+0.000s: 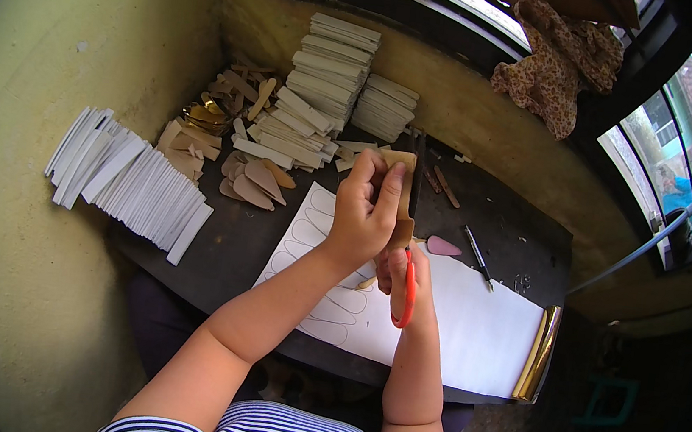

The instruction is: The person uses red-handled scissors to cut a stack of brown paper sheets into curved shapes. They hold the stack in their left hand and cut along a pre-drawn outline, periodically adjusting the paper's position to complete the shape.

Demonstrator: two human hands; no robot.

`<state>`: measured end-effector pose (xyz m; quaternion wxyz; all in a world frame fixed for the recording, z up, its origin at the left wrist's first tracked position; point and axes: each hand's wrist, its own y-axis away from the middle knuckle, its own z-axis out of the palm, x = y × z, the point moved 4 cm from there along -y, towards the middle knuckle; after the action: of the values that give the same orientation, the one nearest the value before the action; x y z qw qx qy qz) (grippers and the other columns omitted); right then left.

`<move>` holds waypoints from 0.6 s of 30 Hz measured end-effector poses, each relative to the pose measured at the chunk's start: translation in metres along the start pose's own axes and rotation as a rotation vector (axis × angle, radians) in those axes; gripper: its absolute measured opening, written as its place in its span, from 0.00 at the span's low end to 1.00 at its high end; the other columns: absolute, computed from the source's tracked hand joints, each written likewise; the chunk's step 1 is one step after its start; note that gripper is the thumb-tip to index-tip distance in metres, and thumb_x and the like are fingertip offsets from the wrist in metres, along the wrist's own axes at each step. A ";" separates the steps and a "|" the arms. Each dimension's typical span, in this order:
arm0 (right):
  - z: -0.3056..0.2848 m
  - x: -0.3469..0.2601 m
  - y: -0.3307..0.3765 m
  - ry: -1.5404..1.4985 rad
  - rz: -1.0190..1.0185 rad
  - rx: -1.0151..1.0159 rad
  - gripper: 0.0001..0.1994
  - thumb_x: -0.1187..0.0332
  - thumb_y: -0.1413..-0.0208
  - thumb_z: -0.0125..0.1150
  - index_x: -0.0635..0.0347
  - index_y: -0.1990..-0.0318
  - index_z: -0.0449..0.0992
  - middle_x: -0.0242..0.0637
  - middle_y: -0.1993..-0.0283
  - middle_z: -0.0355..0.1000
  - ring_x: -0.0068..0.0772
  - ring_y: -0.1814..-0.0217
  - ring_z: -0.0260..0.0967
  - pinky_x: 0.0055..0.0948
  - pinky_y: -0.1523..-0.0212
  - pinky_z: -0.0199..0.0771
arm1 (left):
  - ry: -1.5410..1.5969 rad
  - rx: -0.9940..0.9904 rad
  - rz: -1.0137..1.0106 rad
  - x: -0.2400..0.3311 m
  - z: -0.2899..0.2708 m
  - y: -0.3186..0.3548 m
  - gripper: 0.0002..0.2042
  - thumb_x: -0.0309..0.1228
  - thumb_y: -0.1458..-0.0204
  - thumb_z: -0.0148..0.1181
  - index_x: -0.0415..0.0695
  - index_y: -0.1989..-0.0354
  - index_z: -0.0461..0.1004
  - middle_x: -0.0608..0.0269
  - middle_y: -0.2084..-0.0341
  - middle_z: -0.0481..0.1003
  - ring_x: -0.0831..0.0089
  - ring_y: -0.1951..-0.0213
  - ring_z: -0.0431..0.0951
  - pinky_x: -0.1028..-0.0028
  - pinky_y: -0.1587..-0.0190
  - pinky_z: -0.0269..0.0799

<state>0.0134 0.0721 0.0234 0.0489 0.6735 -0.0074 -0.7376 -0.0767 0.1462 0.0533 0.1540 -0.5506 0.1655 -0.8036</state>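
My left hand (368, 210) is closed on a tan piece of stiff sheet (405, 187), thumb on its face, held up above the table. Just below it, my right hand (408, 287) grips scissors (410, 296) with orange handles. The blades meet the lower end of the tan piece and are mostly hidden. Under both hands lies a long white sheet (469, 332) with rows of rounded, elongated outlines drawn on its left part. Its right end is rolled up and shows a gold side (538, 357). A pink teardrop-shaped piece (444, 246) lies by the sheet's far edge.
A pen (479, 258) lies across the sheet's far edge. White strips stand in a long row (133, 175) at the left and in tall piles (333, 69) at the back. Tan teardrop pieces (254, 182) and gold scraps (207, 113) lie between them. Walls and a window border the dark table (517, 212).
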 end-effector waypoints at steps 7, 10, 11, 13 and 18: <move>-0.005 0.003 -0.002 0.026 -0.082 0.029 0.21 0.53 0.45 0.50 0.65 0.58 0.66 0.25 0.76 0.60 0.14 0.76 0.52 0.16 0.76 0.55 | -0.036 -0.098 -0.047 -0.001 0.005 0.002 0.09 0.29 0.45 0.48 0.41 0.75 0.58 0.72 0.86 0.62 0.89 0.82 0.58 0.83 0.81 0.55; -0.005 0.004 -0.002 0.005 -0.068 0.019 0.21 0.52 0.45 0.49 0.65 0.58 0.65 0.25 0.78 0.59 0.14 0.78 0.51 0.16 0.78 0.53 | -0.035 -0.093 -0.025 -0.002 0.004 0.003 0.09 0.29 0.45 0.48 0.41 0.75 0.58 0.72 0.87 0.62 0.88 0.82 0.57 0.83 0.82 0.54; -0.005 0.004 -0.002 -0.007 -0.052 0.012 0.21 0.52 0.45 0.49 0.65 0.59 0.65 0.25 0.79 0.59 0.13 0.79 0.51 0.16 0.79 0.53 | -0.030 -0.090 -0.020 -0.002 0.004 0.002 0.09 0.29 0.45 0.48 0.41 0.75 0.58 0.72 0.87 0.62 0.88 0.83 0.57 0.83 0.82 0.54; -0.005 0.005 -0.002 -0.013 -0.043 0.006 0.22 0.51 0.45 0.48 0.64 0.59 0.65 0.24 0.81 0.57 0.13 0.81 0.50 0.16 0.81 0.51 | -0.030 -0.083 -0.024 -0.001 0.003 0.003 0.09 0.29 0.45 0.48 0.41 0.75 0.58 0.72 0.88 0.62 0.88 0.83 0.57 0.83 0.82 0.54; 0.000 -0.006 0.000 0.054 -0.040 0.018 0.26 0.41 0.47 0.42 0.59 0.73 0.59 0.25 0.82 0.51 0.15 0.84 0.44 0.17 0.84 0.45 | -0.036 -0.070 -0.002 -0.004 0.004 0.003 0.10 0.29 0.45 0.49 0.42 0.76 0.58 0.72 0.88 0.61 0.89 0.83 0.56 0.83 0.83 0.53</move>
<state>0.0135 0.0723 0.0296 0.0285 0.6935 0.0009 -0.7199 -0.0719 0.1448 0.0499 0.1367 -0.5704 0.1899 -0.7873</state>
